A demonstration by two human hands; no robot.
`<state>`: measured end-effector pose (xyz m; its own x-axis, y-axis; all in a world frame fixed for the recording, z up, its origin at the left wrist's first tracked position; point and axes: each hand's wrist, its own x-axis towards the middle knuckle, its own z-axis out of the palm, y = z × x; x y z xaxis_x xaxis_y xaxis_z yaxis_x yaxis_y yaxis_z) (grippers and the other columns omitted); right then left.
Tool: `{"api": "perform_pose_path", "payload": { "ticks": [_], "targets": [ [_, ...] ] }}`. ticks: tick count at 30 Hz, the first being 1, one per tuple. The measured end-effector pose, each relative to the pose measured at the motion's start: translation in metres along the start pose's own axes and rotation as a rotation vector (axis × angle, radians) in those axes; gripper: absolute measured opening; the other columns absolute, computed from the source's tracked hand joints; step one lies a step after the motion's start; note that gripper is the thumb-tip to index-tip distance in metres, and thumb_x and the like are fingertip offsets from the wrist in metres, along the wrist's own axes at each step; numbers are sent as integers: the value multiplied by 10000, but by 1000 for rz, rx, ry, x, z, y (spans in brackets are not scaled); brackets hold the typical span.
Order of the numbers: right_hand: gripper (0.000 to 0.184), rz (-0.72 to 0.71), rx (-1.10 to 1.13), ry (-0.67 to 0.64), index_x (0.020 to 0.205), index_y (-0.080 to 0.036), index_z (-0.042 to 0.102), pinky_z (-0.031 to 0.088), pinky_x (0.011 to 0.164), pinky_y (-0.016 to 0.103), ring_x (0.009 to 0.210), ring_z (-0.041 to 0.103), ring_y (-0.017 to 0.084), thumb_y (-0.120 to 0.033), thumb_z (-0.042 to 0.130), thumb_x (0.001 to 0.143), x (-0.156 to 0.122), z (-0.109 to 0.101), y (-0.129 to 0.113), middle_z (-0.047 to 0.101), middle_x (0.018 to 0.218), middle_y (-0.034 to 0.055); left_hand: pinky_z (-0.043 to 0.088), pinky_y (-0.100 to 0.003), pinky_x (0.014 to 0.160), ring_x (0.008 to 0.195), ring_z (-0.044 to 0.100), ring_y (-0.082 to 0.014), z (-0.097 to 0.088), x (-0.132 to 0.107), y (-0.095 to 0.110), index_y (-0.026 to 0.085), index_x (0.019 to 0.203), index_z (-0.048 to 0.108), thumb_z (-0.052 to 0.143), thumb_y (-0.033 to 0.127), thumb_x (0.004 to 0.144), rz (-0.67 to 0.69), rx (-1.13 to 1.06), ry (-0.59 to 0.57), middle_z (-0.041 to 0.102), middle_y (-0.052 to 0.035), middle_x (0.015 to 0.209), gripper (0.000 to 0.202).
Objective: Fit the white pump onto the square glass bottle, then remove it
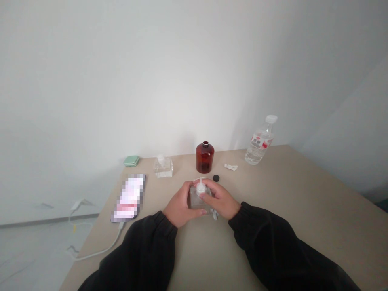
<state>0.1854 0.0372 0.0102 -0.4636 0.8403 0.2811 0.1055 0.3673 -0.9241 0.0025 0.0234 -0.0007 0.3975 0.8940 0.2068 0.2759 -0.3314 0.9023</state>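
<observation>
Holding a clear pump bottle (196, 201) between both hands

Fingers (193, 190) of the left hand (181, 205) and right hand (220, 198) curl narrowly around its square body, right fingertips beside the white pump head (200, 188), at the table's (303, 194) middle. Nearby sit a black cap (216, 178), brown bottle (205, 158), smaller pump bottle (163, 167), phone (129, 198) and water bottle (260, 141).

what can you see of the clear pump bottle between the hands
It is a clear square bottle, glass or thick plastic by its look, topped by a white pump head. It stands upright, apparently resting on the beige tabletop, gripped from both sides by the left hand and right hand. Any contents cannot be made out.
</observation>
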Motion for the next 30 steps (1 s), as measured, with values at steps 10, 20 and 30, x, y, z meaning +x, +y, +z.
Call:
{"api": "perform_pose_path", "payload": {
  "ticks": [10, 20, 30],
  "targets": [
    [321, 6, 3, -1, 1174, -215, 584, 431, 1002, 435, 1101, 570, 241, -329, 575, 874, 0, 0, -2, 619, 1144, 72, 430, -426, 967, 1090, 562, -288, 0, 0, -1, 172, 1245, 406, 815, 299, 639, 0, 17, 3, 576, -97, 1177, 743],
    [324, 11, -3, -5, 1164, -213, 586, 441, 981, 432, 1084, 579, 248, -347, 573, 869, 0, 0, -4, 618, 1140, 77, 438, -419, 952, 1076, 566, -276, 0, 0, -3, 179, 1257, 395, 810, 316, 655, 8, 12, -7, 570, -90, 1168, 744],
    [294, 4, -13, -17, 1138, -219, 590, 439, 980, 411, 1070, 575, 234, -338, 569, 871, 1, -1, -7, 617, 1091, 64, 432, -430, 957, 1087, 557, -284, -1, 0, -2, 181, 1238, 403, 807, 305, 658, 11, 29, -15, 568, -93, 1169, 717]
  ]
}}
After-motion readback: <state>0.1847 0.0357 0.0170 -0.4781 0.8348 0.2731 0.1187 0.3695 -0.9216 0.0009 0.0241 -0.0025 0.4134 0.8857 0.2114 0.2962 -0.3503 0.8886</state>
